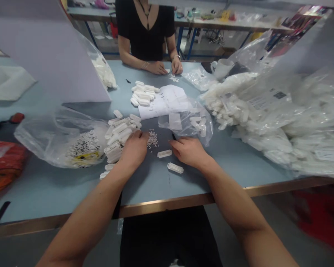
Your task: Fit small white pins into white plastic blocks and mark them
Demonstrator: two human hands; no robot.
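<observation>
My left hand (136, 147) rests beside a scatter of tiny white pieces (153, 139), its fingers bent and close together. What they hold, if anything, is hidden. Left of it lies a heap of white oblong plastic parts (119, 130). My right hand (189, 151) is closed, thumb and index finger near each other, and a thin dark object (173, 137) shows just beyond the fingers. Whether that hand grips it I cannot tell. Between my hands lies one white oblong part (164, 153); another with rows of holes (175, 168) lies nearer the table edge.
Left stands an open clear bag (85, 148) of small pieces. Large bags of white parts (267, 111) crowd the right. Ahead lie a printed paper (169, 98), a small clear bag (203, 128) and another pile (144, 93). A co-worker (147, 40) handles small pieces opposite.
</observation>
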